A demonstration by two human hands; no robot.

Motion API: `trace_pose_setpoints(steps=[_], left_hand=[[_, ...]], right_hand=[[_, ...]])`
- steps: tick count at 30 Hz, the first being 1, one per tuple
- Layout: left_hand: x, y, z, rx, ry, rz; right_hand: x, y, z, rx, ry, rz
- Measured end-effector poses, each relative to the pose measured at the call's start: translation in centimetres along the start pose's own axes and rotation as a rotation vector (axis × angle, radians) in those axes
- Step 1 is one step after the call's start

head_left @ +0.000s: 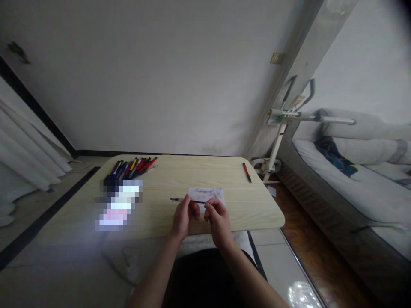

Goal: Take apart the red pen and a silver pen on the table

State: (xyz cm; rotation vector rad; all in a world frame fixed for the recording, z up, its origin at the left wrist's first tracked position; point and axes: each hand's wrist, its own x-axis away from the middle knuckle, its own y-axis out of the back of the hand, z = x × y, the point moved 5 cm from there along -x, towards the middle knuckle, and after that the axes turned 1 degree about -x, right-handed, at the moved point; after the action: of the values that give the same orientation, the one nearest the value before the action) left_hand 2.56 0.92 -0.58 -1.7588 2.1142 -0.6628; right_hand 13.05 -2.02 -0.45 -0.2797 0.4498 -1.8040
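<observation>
Both hands are working on one slim dark pen-like rod (198, 202), which is lying level above the near part of the table (257, 209) and pointing toward nine o'clock. The left hand (183, 218) is pinching it partway along, while the right hand (218, 220) is closing its fingertips around the three o'clock end. A marked sheet of paper (205, 192) is resting just beyond, at twelve o'clock. The handling seems to be midway: the rod is staying off the table, and whether it is whole or a part I cannot tell. At two o'clock a single red-and-black pen (247, 172) is lying apart, possibly already dealt with; at ten o'clock a cluster of pens (133, 168) is lying bunched, perhaps awaiting attention.
</observation>
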Motion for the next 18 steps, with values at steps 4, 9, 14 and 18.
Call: trace_pose_setpoints(steps=[4, 9, 14, 18], left_hand=[[0.0, -0.1, -0.1, -0.005, -0.001, 0.02], [0.0, -0.1, 0.0, 0.003, 0.013, 0.017], [-0.1, 0.0, 0.2, 0.011, 0.021, 0.001], [-0.1, 0.0, 0.2, 0.004, 0.03, -0.019]], right_hand=[[-0.1, 0.1, 0.4, -0.001, 0.021, -0.01], [-0.5, 0.6, 1.6, -0.005, 0.039, -0.039], [-0.7, 0.8, 2.4, -0.044, 0.041, -0.037], [-0.8, 1.1, 2.6, -0.056, 0.042, -0.058]])
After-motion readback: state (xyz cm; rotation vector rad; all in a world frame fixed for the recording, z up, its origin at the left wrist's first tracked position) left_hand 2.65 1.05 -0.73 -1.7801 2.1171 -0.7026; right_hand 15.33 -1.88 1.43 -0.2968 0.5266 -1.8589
